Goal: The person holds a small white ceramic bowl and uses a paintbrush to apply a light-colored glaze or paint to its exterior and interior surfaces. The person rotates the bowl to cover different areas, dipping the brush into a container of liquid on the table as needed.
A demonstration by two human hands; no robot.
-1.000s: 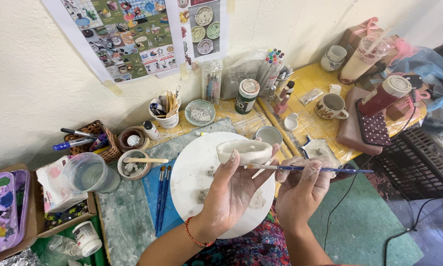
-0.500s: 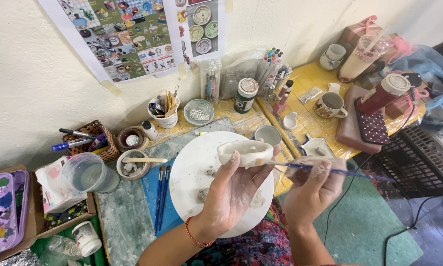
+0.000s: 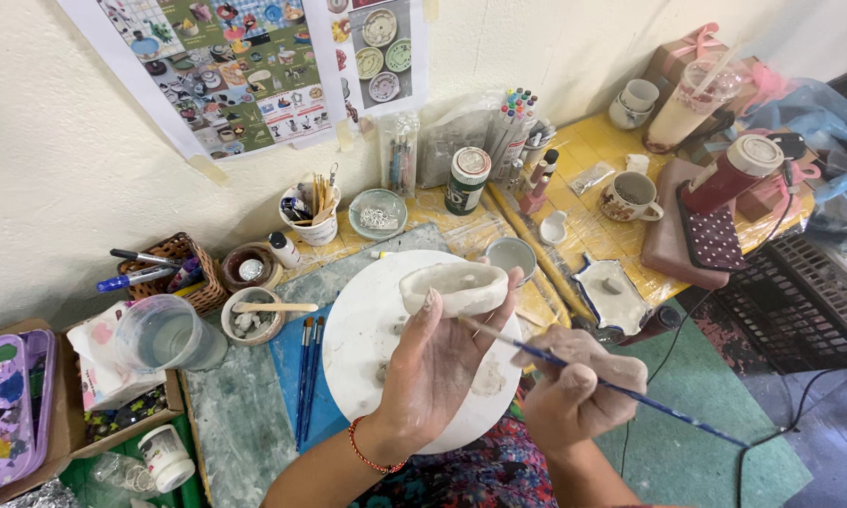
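Nearest the camera, the right hand (image 3: pixel 574 390) pinches a thin blue brush (image 3: pixel 621 388), its tip at the pale clay piece (image 3: pixel 454 287) that the left hand (image 3: pixel 438 362) cradles in curled fingers above the white round board (image 3: pixel 367 329); a hard poke could likely dent the soft-looking wall, or a loosened grip drop it onto the board; beyond lie spare brushes (image 3: pixel 306 376), a water tub (image 3: pixel 165 334), a jar (image 3: pixel 468 179) on the cluttered yellow table (image 3: pixel 583 150), then posters (image 3: pixel 245 66) on the white wall

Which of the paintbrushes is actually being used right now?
The thin blue-handled paintbrush in the right hand, its tip meeting the pale oval clay piece held by the left hand. Two other blue brushes lie untouched on the table.
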